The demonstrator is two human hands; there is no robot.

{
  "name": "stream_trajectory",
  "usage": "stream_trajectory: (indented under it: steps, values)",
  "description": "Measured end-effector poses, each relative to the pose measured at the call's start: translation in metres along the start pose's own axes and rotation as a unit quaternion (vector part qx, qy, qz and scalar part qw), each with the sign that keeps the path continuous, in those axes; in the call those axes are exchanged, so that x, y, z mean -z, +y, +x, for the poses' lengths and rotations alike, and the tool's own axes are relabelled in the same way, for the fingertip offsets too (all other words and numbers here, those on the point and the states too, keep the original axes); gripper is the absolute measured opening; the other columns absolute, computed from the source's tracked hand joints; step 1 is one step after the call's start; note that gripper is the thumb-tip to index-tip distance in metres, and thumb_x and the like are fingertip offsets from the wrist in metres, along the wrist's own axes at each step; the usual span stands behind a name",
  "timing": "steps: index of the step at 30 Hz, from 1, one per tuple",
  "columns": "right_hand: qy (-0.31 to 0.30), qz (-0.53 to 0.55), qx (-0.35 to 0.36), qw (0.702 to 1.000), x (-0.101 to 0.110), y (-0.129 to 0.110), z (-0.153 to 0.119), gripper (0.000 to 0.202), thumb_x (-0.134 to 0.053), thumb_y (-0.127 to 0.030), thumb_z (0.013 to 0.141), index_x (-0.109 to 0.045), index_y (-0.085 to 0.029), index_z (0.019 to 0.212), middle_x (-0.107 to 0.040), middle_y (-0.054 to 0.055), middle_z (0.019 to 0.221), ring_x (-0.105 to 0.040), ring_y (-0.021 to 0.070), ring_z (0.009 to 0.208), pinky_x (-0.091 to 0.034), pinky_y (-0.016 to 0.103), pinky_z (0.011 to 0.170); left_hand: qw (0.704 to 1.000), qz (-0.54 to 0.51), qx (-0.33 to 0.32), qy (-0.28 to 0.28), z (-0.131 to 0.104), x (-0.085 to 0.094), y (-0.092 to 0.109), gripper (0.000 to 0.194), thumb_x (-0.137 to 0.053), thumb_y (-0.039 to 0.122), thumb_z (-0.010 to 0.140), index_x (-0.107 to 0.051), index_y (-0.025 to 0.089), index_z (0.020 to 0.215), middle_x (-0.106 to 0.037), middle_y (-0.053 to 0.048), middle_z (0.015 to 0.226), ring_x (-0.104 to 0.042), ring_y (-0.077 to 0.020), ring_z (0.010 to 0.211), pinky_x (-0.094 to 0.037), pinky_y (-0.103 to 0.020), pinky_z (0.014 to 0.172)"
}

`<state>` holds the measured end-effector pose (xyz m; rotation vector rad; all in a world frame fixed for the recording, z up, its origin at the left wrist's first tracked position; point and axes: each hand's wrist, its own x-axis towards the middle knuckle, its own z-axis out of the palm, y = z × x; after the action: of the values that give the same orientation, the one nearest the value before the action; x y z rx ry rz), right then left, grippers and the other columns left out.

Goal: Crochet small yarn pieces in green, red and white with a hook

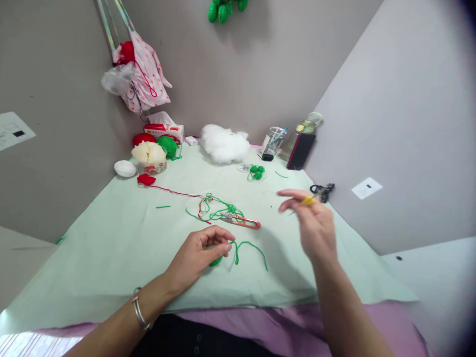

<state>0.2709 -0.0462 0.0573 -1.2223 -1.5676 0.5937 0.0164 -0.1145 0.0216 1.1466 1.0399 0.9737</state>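
From over here, a short green yarn strand lies off to the left; next, the left hand pinches a small green yarn piece, mostly hidden but seemingly formed, its tail loose and untrimmed. Orange-handled metal snips rest beyond, unheld. The right hand, raised, grips a yellow-handled tool apart from the piece.

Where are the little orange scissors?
In the head view, the orange scissors lie mid-table, by the tangled green yarn, just beyond the fingers of the left hand.
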Motion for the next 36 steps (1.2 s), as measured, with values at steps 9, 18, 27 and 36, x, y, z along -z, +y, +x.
stream_trajectory:
  steps: [9,18,27,36]
  values:
    - [-0.332,0.202,-0.192,0.901,-0.047,-0.021,-0.052,0.041,-0.069,-0.054,0.092,-0.065,-0.017,0.074,-0.043,-0.006,0.059,-0.032,0.0094,0.056,-0.023,0.027,0.055,0.991,0.066,-0.075,0.085,0.000,-0.005,0.003,0.015,-0.076,0.030,0.087,-0.077,0.024,0.101,-0.071,-0.002,0.086,-0.064,-0.0216,0.086,-0.048,-0.032,0.084]
    - [-0.318,0.403,-0.357,0.780,-0.038,-0.025,-0.064,0.031,-0.085,-0.044,0.079,-0.073,-0.016,0.087,-0.024,-0.014,0.045,-0.011,0.0048,0.045,-0.010,0.024,0.046,0.993,0.067,-0.088,0.043,-0.001,-0.014,0.005,0.017,-0.071,0.015,0.076,-0.060,0.021,0.064,-0.054,0.002,0.070,-0.050,-0.0164,0.069,-0.041,-0.029,0.069]
    - [-0.194,0.450,-0.356,0.796,-0.037,-0.021,-0.052,0.026,-0.086,-0.036,0.079,-0.072,-0.015,0.087,-0.019,-0.015,0.044,-0.007,0.0040,0.044,-0.011,0.020,0.043,0.990,-0.135,0.030,0.001,0.001,-0.017,-0.004,0.033,-0.068,0.051,0.093,-0.071,0.018,0.091,-0.062,-0.001,0.085,-0.040,-0.0053,0.050,-0.040,-0.021,0.048]
    - [-0.136,0.439,-0.345,0.818,-0.034,-0.014,-0.058,0.028,-0.086,-0.038,0.080,-0.071,-0.016,0.087,-0.020,-0.015,0.046,-0.008,0.0047,0.047,-0.013,0.019,0.044,0.957,-0.285,0.052,0.007,-0.005,-0.020,-0.007,0.032,-0.087,0.038,0.082,-0.074,0.017,0.103,-0.069,-0.003,0.087,-0.064,-0.0109,0.072,-0.055,-0.023,0.074]
